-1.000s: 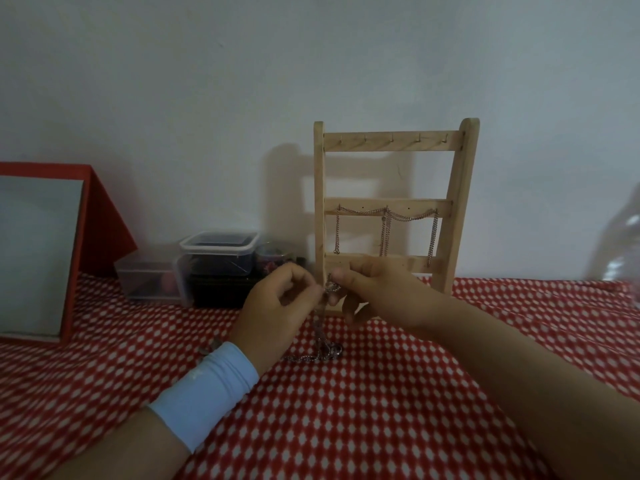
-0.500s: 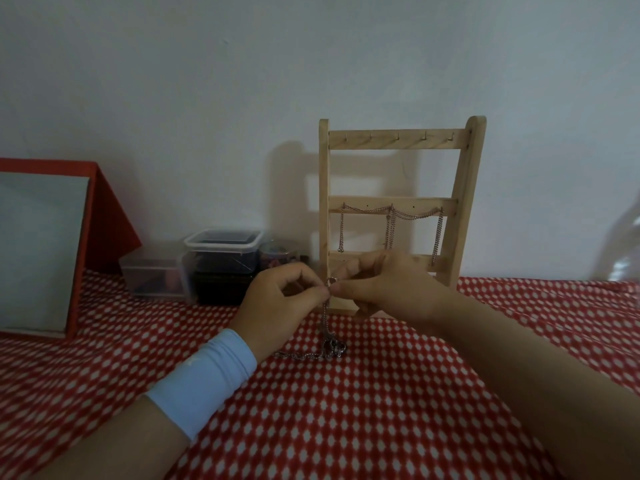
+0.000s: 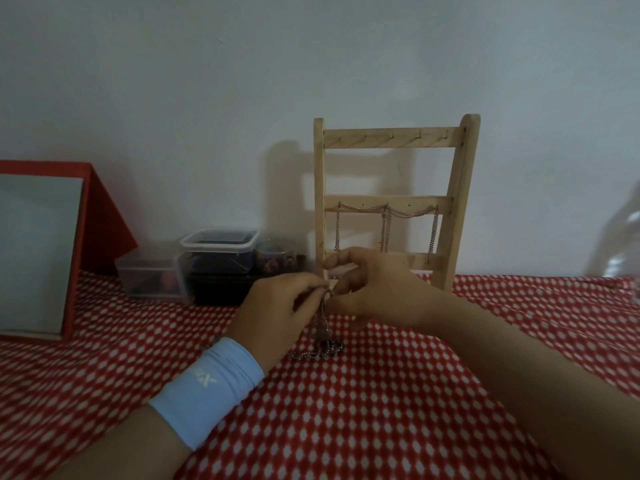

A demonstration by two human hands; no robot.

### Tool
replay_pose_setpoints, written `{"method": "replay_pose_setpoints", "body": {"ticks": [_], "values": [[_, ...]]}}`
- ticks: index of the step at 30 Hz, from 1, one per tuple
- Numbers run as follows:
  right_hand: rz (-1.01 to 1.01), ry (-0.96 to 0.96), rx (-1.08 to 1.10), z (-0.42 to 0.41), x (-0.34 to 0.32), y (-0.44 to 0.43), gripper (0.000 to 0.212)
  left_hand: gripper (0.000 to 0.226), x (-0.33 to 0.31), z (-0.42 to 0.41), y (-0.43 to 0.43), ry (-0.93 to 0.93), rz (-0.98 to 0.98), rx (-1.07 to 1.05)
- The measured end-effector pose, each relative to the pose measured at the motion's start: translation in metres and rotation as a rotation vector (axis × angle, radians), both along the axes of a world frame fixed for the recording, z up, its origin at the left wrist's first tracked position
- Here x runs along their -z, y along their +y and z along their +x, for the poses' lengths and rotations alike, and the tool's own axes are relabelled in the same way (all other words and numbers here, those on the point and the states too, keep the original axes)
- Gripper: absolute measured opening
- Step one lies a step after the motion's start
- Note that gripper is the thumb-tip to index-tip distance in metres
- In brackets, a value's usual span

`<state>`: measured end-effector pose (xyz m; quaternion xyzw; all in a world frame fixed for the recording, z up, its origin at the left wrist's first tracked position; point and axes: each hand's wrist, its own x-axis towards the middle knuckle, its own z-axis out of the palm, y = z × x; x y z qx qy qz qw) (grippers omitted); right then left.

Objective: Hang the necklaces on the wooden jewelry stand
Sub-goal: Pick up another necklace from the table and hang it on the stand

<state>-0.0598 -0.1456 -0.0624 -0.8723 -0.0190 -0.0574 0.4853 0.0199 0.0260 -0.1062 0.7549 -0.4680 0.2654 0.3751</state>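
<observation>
A wooden jewelry stand with three rails leans against the wall at centre right. Chains hang from hooks on its middle rail; the top rail's hooks are bare. In front of its base my left hand and my right hand meet fingertip to fingertip and both pinch the top end of a metal necklace. The necklace drops straight down from the fingers and its lower part lies coiled on the red-and-white cloth. A pale blue wristband sits on my left wrist.
Clear plastic lidded boxes and a small jar stand by the wall left of the stand. A red-framed board leans at far left. A clear plastic bottle shows at the right edge.
Both hands stay together on the necklace's top end, with small finger movements. The view has shifted slightly, so the stand sits a little further right.
</observation>
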Motion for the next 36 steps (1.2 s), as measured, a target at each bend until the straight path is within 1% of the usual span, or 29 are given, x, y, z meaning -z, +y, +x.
{"method": "replay_pose_setpoints", "body": {"ticks": [1,2,3,4,6,7,9,11,13,16,17,20,21,22,24,26,27,28,30,31,32,33,34,36], "values": [[-0.021,-0.019,0.029,0.001,0.001,0.000,0.051,0.017,0.000,0.001,0.000,-0.028,-0.002,-0.013],[-0.038,-0.046,0.062,0.002,0.002,-0.001,0.054,0.014,-0.001,0.001,0.001,-0.006,-0.015,-0.019],[-0.047,-0.073,0.090,0.002,0.003,-0.002,0.053,0.013,-0.002,-0.001,0.001,0.072,-0.033,-0.014],[-0.049,-0.091,0.103,0.002,0.003,-0.003,0.045,0.014,-0.004,-0.003,0.000,0.210,-0.055,-0.004],[-0.024,-0.097,0.085,0.002,0.002,-0.006,0.018,0.019,-0.005,-0.005,-0.004,0.549,-0.108,0.040],[0.003,-0.093,0.071,0.002,0.003,-0.007,0.009,0.021,-0.006,-0.006,-0.006,0.688,-0.131,0.062],[0.086,-0.098,0.059,0.002,0.003,-0.006,0.008,0.025,-0.004,-0.008,-0.010,0.917,-0.183,0.136],[0.232,-0.110,0.056,0.003,0.005,-0.004,0.010,0.026,-0.003,-0.012,-0.012,1.126,-0.264,0.254],[0.341,-0.113,0.046,0.005,0.006,-0.004,0.012,0.022,-0.004,-0.014,-0.013,1.204,-0.257,0.298],[0.475,-0.096,0.033,0.007,0.007,-0.006,0.014,0.018,-0.005,-0.016,-0.013,1.184,-0.174,0.335],[0.538,-0.081,0.029,0.007,0.006,-0.006,0.016,0.018,-0.005,-0.017,-0.012,1.122,-0.135,0.326],[0.664,-0.061,0.014,0.006,0.003,-0.005,0.018,0.015,-0.005,-0.016,-0.010,0.775,-0.029,0.218],[0.682,-0.064,0.017,0.006,0.003,-0.005,0.018,0.011,-0.005,-0.015,-0.008,0.696,-0.022,0.202],[0.692,-0.068,0.026,0.005,0.003,-0.004,0.019,0.010,-0.005,-0.014,-0.007,0.645,-0.013,0.193],[0.667,-0.083,0.068,0.007,0.004,-0.003,0.020,0.018,-0.006,-0.010,-0.004,0.569,0.009,0.157],[0.637,-0.104,0.110,0.010,0.006,-0.003,0.020,0.023,-0.008,-0.007,-0.003,0.587,0.007,0.154],[0.628,-0.113,0.118,0.011,0.007,-0.002,0.019,0.024,-0.008,-0.007,-0.003,0.644,-0.014,0.173],[0.585,-0.128,0.130,0.011,0.007,-0.003,0.019,0.025,-0.009,-0.006,-0.004,0.747,-0.046,0.202],[0.410,-0.164,0.173,0.012,0.008,-0.005,0.018,0.026,-0.009,-0.006,-0.005,1.032,-0.105,0.302],[0.348,-0.173,0.185,0.012,0.009,-0.006,0.018,0.024,-0.007,-0.005,-0.005,1.117,-0.102,0.338],[0.328,-0.173,0.192,0.012,0.009,-0.007,0.018,0.021,-0.005,-0.002,-0.004,1.095,-0.049,0.328],[0.340,-0.167,0.194,0.013,0.010,-0.007,0.018,0.018,-0.002,0.003,-0.002,0.987,0.049,0.283],[0.349,-0.162,0.194,0.013,0.011,-0.008,0.018,0.019,0.000,0.007,0.001,0.863,0.177,0.234],[0.287,-0.159,0.208,0.014,0.012,-0.010,0.018,0.040,0.000,0.014,0.009,0.686,0.428,0.148]]}}
